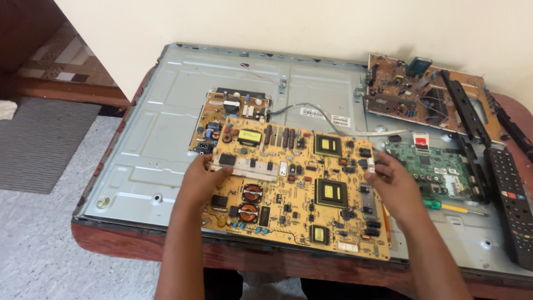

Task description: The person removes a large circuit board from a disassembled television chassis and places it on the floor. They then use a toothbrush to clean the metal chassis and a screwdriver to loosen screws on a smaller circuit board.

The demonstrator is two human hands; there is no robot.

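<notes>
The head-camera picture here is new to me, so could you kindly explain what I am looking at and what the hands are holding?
There is one picture, taken by a camera on a person's head, looking down at their own two bare hands; no machine is involved. The left hand and right hand grip the opposite edges of a large yellow circuit board. It is over a grey metal back panel that lies flat on a reddish table. A smaller yellow board sits on the panel behind it, partly covered. To the right lie a green circuit board, a brown board, a green-handled screwdriver and a black remote control.
</notes>
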